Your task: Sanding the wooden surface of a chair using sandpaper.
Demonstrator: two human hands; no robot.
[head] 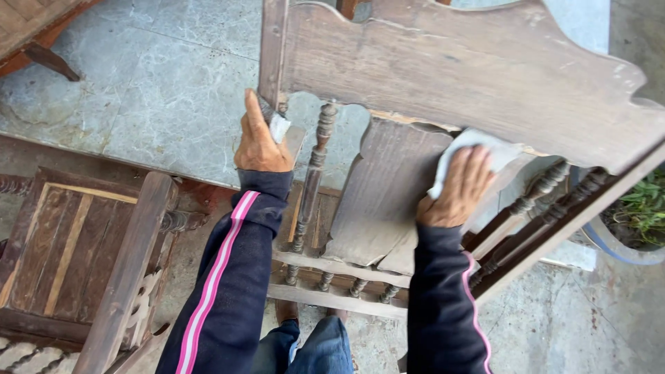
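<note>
A weathered grey-brown wooden chair back (443,69) with turned spindles and a flat centre slat (384,194) fills the middle of the head view. My left hand (260,138) grips the chair's left upright, with a small white scrap pinched against the wood. My right hand (460,187) presses a white cloth (478,142) flat on the centre slat, just under the top rail. Both arms wear dark sleeves with pink stripes. My knees in blue jeans (312,346) show below the chair.
Another wooden chair (83,249) lies at the lower left. A reddish wooden leg (41,55) stands at the top left. The floor (159,90) is grey stone slabs. A pot with a green plant (641,208) sits at the right edge.
</note>
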